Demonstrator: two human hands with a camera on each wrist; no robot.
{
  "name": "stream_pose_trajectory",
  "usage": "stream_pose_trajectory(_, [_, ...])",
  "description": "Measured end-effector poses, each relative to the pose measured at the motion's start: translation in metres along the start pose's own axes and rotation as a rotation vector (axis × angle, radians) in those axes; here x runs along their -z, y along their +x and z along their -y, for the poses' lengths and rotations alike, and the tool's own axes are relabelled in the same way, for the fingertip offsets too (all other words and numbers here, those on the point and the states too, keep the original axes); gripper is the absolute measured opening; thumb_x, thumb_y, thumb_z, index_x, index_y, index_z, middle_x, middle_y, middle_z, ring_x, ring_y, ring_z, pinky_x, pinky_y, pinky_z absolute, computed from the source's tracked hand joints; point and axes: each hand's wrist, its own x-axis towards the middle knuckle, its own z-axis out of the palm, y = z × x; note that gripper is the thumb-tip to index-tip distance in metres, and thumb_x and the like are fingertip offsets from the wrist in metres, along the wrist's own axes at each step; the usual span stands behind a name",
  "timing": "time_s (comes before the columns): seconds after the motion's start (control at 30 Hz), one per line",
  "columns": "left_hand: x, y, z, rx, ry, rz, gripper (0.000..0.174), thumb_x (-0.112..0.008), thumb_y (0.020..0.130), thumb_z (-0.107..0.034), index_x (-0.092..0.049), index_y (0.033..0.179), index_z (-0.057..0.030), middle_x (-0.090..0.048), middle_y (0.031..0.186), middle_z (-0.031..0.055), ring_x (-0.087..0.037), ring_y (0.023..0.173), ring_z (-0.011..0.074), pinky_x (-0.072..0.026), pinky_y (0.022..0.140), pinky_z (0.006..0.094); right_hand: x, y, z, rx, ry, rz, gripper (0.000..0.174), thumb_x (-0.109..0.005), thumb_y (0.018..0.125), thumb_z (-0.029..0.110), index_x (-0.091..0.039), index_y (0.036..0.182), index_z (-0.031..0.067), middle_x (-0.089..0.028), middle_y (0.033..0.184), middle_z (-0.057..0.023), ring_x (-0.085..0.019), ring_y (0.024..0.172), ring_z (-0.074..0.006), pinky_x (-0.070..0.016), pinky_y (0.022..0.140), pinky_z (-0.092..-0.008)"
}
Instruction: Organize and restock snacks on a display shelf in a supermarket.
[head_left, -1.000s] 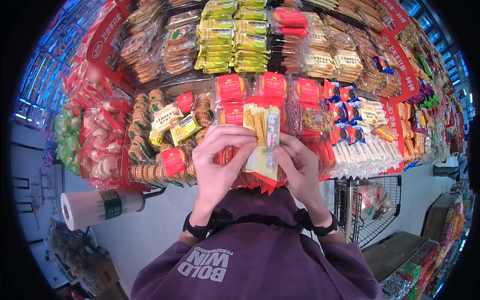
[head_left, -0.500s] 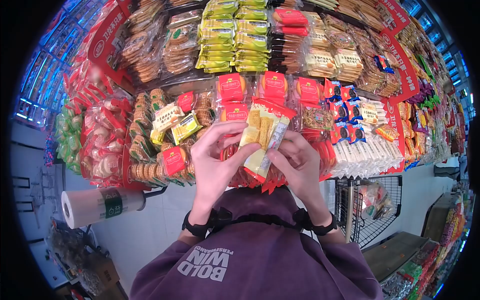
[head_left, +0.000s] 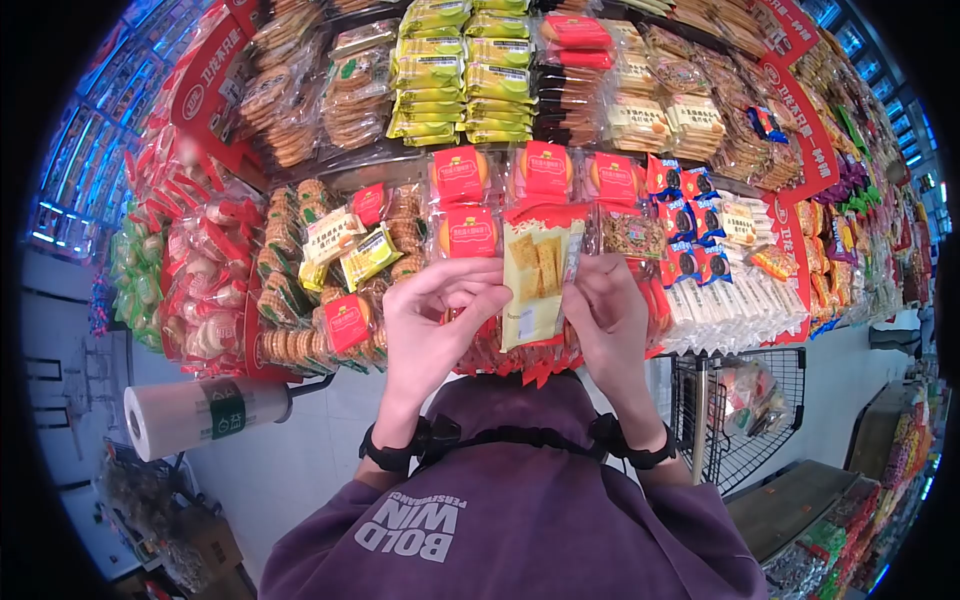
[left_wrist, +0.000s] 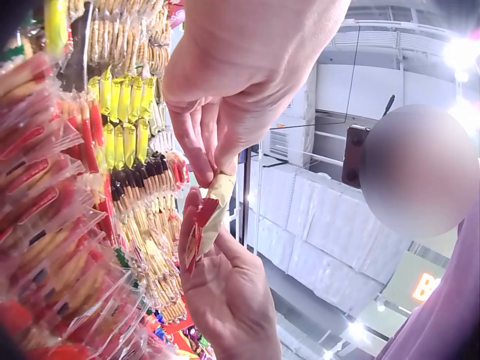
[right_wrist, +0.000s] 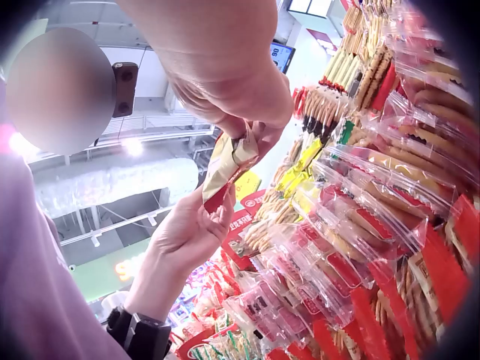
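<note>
A cream-yellow snack packet [head_left: 537, 275] with a red top end and a picture of golden biscuit pieces is held up between both hands in the head view. My left hand [head_left: 432, 325] pinches its left edge between thumb and fingers. At the right edge, my right hand [head_left: 612, 325] grips it with the thumb in front and fingers bent behind. The left wrist view shows the packet [left_wrist: 214, 217] side-on, its red end toward the shelf. In the right wrist view the packet [right_wrist: 229, 169] looks creased where the right fingers hold it.
Tiered shelves of wrapped biscuits fill the front, with red-labelled round biscuits [head_left: 467, 232] right behind the packet and yellow packs [head_left: 436, 75] higher up. Blue cookie packs [head_left: 690, 225] lie to the right. A plastic bag roll [head_left: 205, 412] stands lower left, a wire cart [head_left: 740, 420] lower right.
The packet was upright with a text strip showing on its right side, then leaned to the right. Now it stands nearly upright, its pictured face turned toward the camera. Both hands kept hold.
</note>
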Motion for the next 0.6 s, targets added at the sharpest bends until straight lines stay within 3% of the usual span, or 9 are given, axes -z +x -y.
stream_pose_trajectory(0.17, [-0.004, 0.0, -0.003, 0.016, -0.041, 0.005, 0.029, -0.067, 0.08, 0.013, -0.06, 0.107, 0.0098, -0.068, 0.093, 0.01, -0.064, 0.081, 0.009, -0.0517, 0.072, 0.0213, 0.001, 0.001, 0.003, -0.032, -0.09, -0.016, 0.02, -0.052, 0.097, 0.001, -0.051, 0.117, -0.0009, -0.066, 0.106, -0.0088, -0.06, 0.099, -0.0083, -0.048, 0.082, -0.0239])
stream_pose_trajectory(0.3, [-0.002, -0.004, 0.003, -0.028, -0.023, 0.065, 0.032, -0.072, 0.077, 0.01, -0.062, 0.108, 0.0088, -0.07, 0.093, 0.0098, -0.068, 0.082, 0.0115, -0.0537, 0.072, 0.0218, 0.006, 0.002, 0.001, -0.049, -0.146, 0.008, 0.023, -0.052, 0.098, 0.005, -0.054, 0.12, -0.0015, -0.069, 0.1, -0.0078, -0.059, 0.093, -0.0053, -0.0468, 0.079, -0.0221])
stream_pose_trajectory(0.4, [-0.004, -0.007, 0.004, -0.089, 0.045, 0.105, 0.037, -0.076, 0.074, 0.009, -0.061, 0.108, 0.0077, -0.07, 0.092, 0.0086, -0.068, 0.082, 0.0111, -0.0539, 0.072, 0.0222, 0.0, 0.002, 0.008, -0.093, -0.118, 0.062, 0.026, -0.055, 0.097, 0.007, -0.054, 0.122, -0.0015, -0.069, 0.103, -0.01, -0.06, 0.095, -0.0069, -0.0474, 0.08, -0.0237])
stream_pose_trajectory(0.6, [-0.015, -0.001, 0.001, -0.161, -0.047, 0.068, 0.047, -0.079, 0.071, 0.008, -0.058, 0.114, 0.0068, -0.07, 0.092, 0.0094, -0.068, 0.083, 0.0127, -0.0556, 0.074, 0.0244, 0.007, 0.001, 0.009, -0.051, -0.184, 0.217, 0.043, -0.064, 0.091, 0.011, -0.049, 0.128, -0.0054, -0.066, 0.113, -0.0154, -0.063, 0.105, -0.0177, -0.0483, 0.088, -0.0303])
